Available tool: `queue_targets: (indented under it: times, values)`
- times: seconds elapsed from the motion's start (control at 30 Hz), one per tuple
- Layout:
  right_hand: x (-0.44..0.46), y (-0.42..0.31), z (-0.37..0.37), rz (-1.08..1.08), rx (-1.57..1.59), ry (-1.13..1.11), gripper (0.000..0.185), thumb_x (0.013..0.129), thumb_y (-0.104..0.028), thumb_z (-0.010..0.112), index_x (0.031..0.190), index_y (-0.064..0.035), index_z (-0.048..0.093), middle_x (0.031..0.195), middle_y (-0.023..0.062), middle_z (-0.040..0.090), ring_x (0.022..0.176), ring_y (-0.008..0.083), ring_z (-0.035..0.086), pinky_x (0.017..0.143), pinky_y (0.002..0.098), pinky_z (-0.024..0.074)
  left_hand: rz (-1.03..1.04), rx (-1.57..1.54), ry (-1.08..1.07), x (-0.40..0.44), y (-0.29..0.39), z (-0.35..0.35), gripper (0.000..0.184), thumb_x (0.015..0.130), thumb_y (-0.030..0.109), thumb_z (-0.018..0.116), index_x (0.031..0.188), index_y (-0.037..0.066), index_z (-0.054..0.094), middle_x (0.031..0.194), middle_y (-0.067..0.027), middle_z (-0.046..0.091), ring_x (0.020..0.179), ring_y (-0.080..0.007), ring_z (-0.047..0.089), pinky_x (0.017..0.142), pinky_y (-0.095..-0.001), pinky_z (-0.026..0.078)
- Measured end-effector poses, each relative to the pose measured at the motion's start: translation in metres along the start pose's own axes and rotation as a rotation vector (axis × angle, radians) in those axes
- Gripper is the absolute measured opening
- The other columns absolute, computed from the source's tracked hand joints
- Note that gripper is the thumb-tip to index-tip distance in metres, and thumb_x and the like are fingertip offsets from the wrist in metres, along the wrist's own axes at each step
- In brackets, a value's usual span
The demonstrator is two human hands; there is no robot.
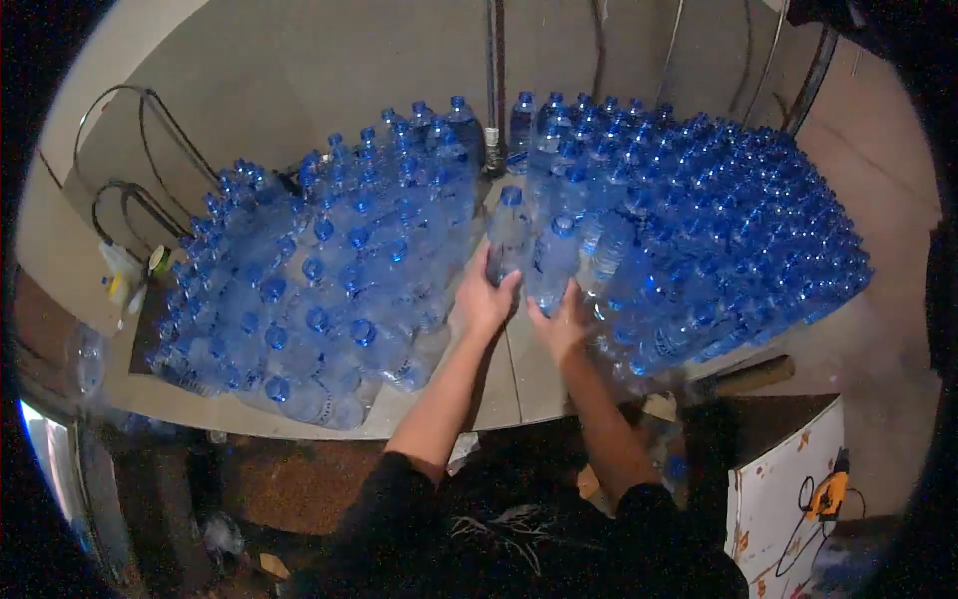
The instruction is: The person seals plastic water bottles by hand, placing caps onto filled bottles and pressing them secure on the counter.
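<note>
My left hand (485,301) is wrapped round the lower part of a clear plastic bottle (510,238) with a blue cap, which stands nearly upright. Just to its right, my right hand (563,321) grips a second clear bottle (555,262), also blue-capped and leaning slightly. Both bottles are over the gap between two large groups of similar bottles. Whether their bases touch the table cannot be made out. The left group (359,240) is loosely spaced at the front. On the right, the other group (718,220) is packed tightly in rows.
The pale table (469,384) has a curved front edge near my body. Dark hoses (148,200) and a vertical pipe (492,90) are behind the bottles. At lower right are a white box (783,489) and an orange tool (828,496) with a cord.
</note>
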State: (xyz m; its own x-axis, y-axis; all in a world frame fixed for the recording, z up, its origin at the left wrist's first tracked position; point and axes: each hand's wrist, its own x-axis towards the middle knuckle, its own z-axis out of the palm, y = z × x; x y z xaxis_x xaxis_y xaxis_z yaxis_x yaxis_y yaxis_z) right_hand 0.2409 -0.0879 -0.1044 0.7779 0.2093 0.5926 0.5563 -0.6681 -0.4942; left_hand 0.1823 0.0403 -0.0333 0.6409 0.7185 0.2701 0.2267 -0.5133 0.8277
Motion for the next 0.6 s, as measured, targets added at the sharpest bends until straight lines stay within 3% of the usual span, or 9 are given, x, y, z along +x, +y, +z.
queue_targets:
  times: [0.1, 0.17, 0.23, 0.3, 0.37, 0.5, 0.6]
  values:
    - [-0.006, 0.013, -0.011, 0.063, 0.032, -0.097, 0.081, 0.077, -0.035, 0.078, 0.138, 0.0006, 0.038, 0.111, 0.023, 0.065, 0.095, 0.0398, 0.066, 0.085, 0.0453, 0.0512, -0.071, 0.07, -0.052, 0.03, 0.003, 0.023, 0.073, 0.072, 0.029, 0.081, 0.137, 0.012, 0.053, 0.122, -0.0191, 0.064, 0.112, -0.0373, 0.061, 0.094, -0.0432, 0.048]
    - [0.001, 0.002, -0.035, 0.213, 0.173, -0.305, 0.09, 0.078, -0.041, 0.077, 0.143, 0.0001, 0.03, 0.109, 0.0292, 0.064, 0.097, 0.0442, 0.065, 0.086, 0.0487, 0.0515, -0.008, 0.071, -0.026, 0.034, -0.004, 0.033, 0.075, 0.071, 0.03, 0.083, 0.137, 0.012, 0.053, 0.121, -0.0186, 0.065, 0.11, -0.0378, 0.062, 0.093, -0.0434, 0.048]
    - [0.008, 0.0, -0.042, 0.24, 0.248, -0.37, 0.095, 0.079, -0.043, 0.076, 0.146, -0.0002, 0.026, 0.105, 0.0321, 0.064, 0.094, 0.0469, 0.065, 0.084, 0.0506, 0.0523, 0.014, 0.084, -0.004, 0.039, -0.005, 0.041, 0.076, 0.069, 0.03, 0.084, 0.137, 0.012, 0.054, 0.121, -0.0183, 0.065, 0.109, -0.0382, 0.063, 0.092, -0.0436, 0.049]
    - [0.001, 0.004, -0.039, 0.157, 0.246, -0.3, 0.093, 0.08, -0.041, 0.076, 0.147, -0.0001, 0.025, 0.097, 0.0318, 0.066, 0.086, 0.0479, 0.066, 0.079, 0.051, 0.0534, -0.012, 0.11, -0.001, 0.04, -0.006, 0.044, 0.076, 0.069, 0.03, 0.085, 0.136, 0.012, 0.055, 0.12, -0.0182, 0.065, 0.107, -0.0385, 0.063, 0.092, -0.0438, 0.049]
    - [0.001, 0.001, -0.05, 0.114, 0.187, -0.266, 0.083, 0.075, -0.034, 0.081, 0.137, 0.0005, 0.039, 0.102, 0.0242, 0.065, 0.089, 0.0399, 0.066, 0.081, 0.0462, 0.0527, 0.016, 0.057, 0.003, 0.04, -0.014, 0.048, 0.075, 0.069, 0.03, 0.085, 0.136, 0.012, 0.055, 0.119, -0.0183, 0.066, 0.107, -0.0382, 0.063, 0.091, -0.0436, 0.049]
    - [0.019, -0.03, -0.098, 0.106, 0.131, -0.022, 0.069, 0.073, -0.03, 0.084, 0.126, -0.0004, 0.052, 0.099, 0.0163, 0.065, 0.086, 0.0307, 0.066, 0.075, 0.0405, 0.053, 0.048, 0.085, 0.034, 0.038, -0.012, 0.045, 0.075, 0.07, 0.03, 0.084, 0.136, 0.011, 0.054, 0.118, -0.0182, 0.066, 0.106, -0.0374, 0.064, 0.09, -0.0429, 0.05]
    - [0.05, -0.061, -0.136, 0.146, 0.293, -0.046, 0.066, 0.077, -0.037, 0.08, 0.127, -0.0022, 0.054, 0.1, 0.0171, 0.066, 0.095, 0.0342, 0.065, 0.081, 0.0446, 0.0526, 0.049, 0.09, -0.002, 0.033, 0.0, 0.034, 0.08, 0.07, 0.031, 0.084, 0.14, 0.011, 0.049, 0.116, -0.0188, 0.067, 0.106, -0.038, 0.064, 0.091, -0.0423, 0.05]
